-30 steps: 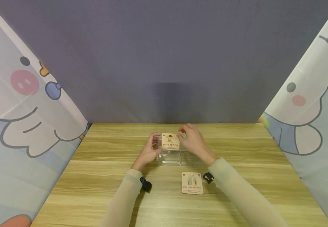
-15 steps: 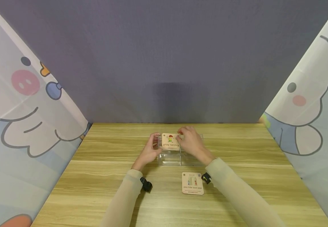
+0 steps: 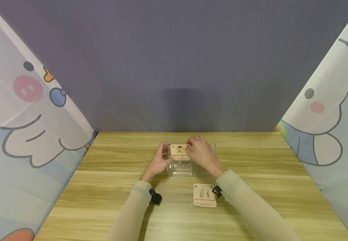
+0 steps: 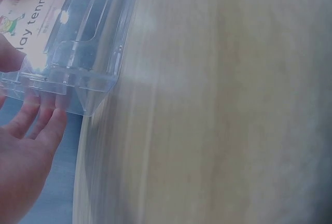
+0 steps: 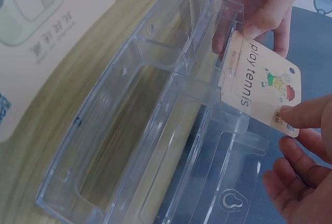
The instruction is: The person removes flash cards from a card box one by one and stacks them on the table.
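A clear plastic tiered rack (image 3: 180, 169) stands on the table. My left hand (image 3: 158, 162) grips its left end, thumb in front and fingers behind the transparent wall, as the left wrist view shows. A "play tennis" card (image 3: 178, 150) stands in the rack's rear upper left section, leaning back. My right hand (image 3: 202, 153) pinches that card's top right corner between thumb and forefinger; the other fingers are loosely curled behind. In the right wrist view, my left thumb lies at the card's other end. The card's lower edge is inside the clear plastic.
A "play hide-and-seek" card (image 3: 203, 201) lies flat on the wooden table (image 3: 101, 187), in front of the rack and below my right wrist. A dark grey panel (image 3: 174, 67) rises behind the table. Cartoon-printed curtains (image 3: 8, 100) flank both sides.
My right hand has come in from the right and taken the card's corner. The card sits slightly lower and further left. My left hand has stayed on the rack.
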`<state>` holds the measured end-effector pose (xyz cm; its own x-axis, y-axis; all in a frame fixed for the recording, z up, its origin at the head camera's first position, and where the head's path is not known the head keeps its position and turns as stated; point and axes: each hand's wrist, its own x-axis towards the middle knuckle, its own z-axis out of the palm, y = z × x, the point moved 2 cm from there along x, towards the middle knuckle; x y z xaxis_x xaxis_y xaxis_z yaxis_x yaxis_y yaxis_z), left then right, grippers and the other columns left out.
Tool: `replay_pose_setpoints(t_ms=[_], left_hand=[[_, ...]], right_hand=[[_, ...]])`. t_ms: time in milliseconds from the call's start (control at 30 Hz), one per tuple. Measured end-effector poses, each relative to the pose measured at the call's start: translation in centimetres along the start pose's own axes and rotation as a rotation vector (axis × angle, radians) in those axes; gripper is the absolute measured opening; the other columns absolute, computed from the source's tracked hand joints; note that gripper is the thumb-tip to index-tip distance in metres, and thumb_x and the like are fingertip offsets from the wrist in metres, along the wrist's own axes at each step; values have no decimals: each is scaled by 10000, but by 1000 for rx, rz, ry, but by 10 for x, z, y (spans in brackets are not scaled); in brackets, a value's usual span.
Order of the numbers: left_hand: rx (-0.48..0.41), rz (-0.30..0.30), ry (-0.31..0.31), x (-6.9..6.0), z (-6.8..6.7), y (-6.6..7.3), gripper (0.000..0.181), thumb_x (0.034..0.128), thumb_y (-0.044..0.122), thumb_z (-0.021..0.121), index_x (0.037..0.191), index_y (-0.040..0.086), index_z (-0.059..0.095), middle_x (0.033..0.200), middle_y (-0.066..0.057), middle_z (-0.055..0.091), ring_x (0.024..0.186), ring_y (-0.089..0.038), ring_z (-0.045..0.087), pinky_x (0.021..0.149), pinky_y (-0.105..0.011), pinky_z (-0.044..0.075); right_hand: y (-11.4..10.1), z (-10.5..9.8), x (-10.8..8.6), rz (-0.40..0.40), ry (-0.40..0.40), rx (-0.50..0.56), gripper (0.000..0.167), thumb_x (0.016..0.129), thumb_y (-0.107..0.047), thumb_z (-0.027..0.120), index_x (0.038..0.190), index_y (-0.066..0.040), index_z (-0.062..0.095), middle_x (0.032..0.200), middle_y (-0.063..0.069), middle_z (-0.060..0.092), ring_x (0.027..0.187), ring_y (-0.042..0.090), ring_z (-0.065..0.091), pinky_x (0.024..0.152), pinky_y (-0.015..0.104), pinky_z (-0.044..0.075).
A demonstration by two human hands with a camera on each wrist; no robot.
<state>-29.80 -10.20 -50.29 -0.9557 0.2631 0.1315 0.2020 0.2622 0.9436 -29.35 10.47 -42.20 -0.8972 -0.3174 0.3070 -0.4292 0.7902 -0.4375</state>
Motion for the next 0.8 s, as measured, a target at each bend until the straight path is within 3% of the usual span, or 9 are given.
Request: replay_pose_setpoints(t_ms=[467, 700, 800], left_hand=[[-7, 24, 3, -1, 1, -1, 679, 876, -54, 620, 1480, 58, 328, 1334, -161, 464, 1286, -339, 457, 1158, -571, 338], [-52, 5, -21, -12, -2, 35, 643, 883, -121, 586, 1456, 26, 334, 1342, -265, 426, 1300, -458, 415, 1166, -611, 297], [-50, 3, -27, -13, -2, 37, 653, 887, -115, 587, 1471, -4, 314, 1347, -270, 418, 1300, -462, 410, 1170, -605, 296]], right_hand=[[-3, 7, -3, -70, 68, 78, 146, 854, -64, 802, 925, -89, 677, 863, 13, 666, 851, 203, 555, 775, 376, 536], [-2, 8, -2, -18, 67, 174, 116, 896, -64, 750, 984, -78, 675, 899, 22, 640, 857, 203, 580, 748, 365, 525], [-2, 7, -3, -1, 80, 225, 114, 917, -65, 724, 1016, -76, 669, 907, 21, 614, 839, 192, 570, 710, 339, 515]])
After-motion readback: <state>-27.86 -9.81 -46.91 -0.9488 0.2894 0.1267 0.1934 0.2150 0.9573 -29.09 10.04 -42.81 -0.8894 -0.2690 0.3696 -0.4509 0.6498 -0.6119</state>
